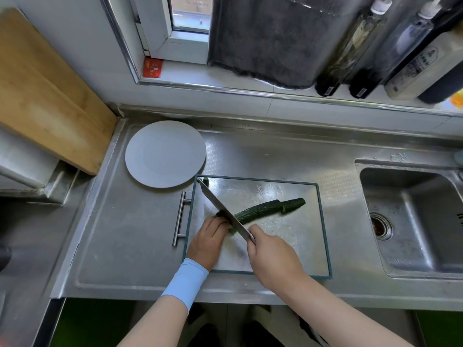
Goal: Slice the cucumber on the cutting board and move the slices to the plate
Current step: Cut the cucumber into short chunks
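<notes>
While the cucumber (pixel 260 210) is lying diagonally across the steel cutting board (pixel 310 236), its near end is pinned down by the left hand (pixel 209 240) with fingers curled. The knife (pixel 223 211) is gripped tight in the right hand (pixel 271 256), blade laid across the cucumber right beside those fingers. The white plate (pixel 165 154) is parked just past the board's far left corner (nothing on it so far), and one small cut-off bit (pixel 205 181) is sitting by the knife tip.
</notes>
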The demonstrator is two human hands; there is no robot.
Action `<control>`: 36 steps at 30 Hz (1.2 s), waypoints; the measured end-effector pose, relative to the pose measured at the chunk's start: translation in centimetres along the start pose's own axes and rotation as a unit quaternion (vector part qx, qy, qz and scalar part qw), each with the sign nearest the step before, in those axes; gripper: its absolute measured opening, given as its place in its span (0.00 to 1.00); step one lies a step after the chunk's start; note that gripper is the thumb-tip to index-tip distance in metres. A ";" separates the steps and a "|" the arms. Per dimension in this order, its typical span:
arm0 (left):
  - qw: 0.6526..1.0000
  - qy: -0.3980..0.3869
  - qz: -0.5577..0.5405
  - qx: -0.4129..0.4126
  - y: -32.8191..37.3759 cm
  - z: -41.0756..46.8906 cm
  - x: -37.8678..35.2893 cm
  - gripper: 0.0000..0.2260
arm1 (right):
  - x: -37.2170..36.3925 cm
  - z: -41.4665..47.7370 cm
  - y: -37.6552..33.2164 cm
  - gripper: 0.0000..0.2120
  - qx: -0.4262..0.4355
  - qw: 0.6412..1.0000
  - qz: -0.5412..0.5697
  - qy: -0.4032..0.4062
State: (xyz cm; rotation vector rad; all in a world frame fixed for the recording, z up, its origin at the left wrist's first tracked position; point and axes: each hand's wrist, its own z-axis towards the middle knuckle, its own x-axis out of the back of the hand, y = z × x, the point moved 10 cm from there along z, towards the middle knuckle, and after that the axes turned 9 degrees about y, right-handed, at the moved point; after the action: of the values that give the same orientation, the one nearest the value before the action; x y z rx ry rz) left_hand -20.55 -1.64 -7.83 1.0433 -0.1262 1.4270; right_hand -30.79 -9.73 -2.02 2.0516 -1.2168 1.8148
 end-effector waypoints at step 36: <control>1.000 -0.023 -0.005 0.017 -0.6 -0.4 -0.4 0.15 | -3.3 1.9 1.1 0.08 -0.037 0.999 0.014 -0.030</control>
State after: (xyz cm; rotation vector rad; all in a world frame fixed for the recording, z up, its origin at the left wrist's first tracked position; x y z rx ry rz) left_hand -20.35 -1.54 -8.61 1.1036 -0.1311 1.3994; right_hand -29.84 -10.04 -5.91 2.0729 -1.3141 1.7055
